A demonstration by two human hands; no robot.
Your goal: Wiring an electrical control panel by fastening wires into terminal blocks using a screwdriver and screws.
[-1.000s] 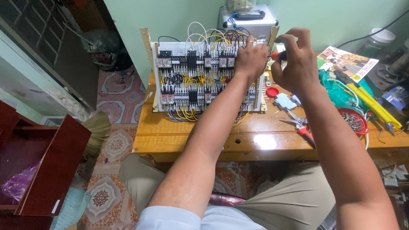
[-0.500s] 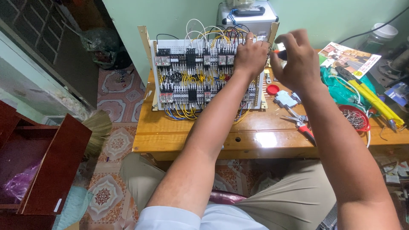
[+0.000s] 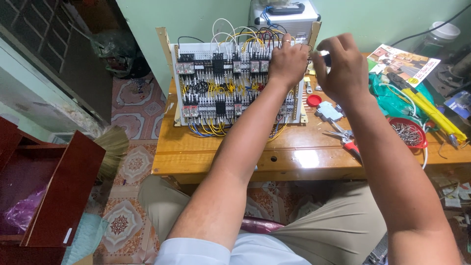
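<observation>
One wiring panel (image 3: 230, 88) stands on the bench (image 3: 294, 157) at 12 o'clock. Left hand (image 3: 289, 61) rests on its top-right corner, fingers curled together; right hand (image 3: 343, 66) at 1 o'clock pinches something small I can't make out.

Green wall (image 3: 196, 14), patterned tile floor (image 3: 132, 162), wooden table (image 3: 206, 152), red cabinet (image 3: 64, 191)

panel wires (image 3: 216, 128) yellow, black, white | bowl (image 3: 408, 133) red | floor tiles (image 3: 128, 164) floral | cabinet (image 3: 59, 191) dark red

Bright even light, glare on the wooden table (image 3: 306, 158), edges slightly warped.
</observation>
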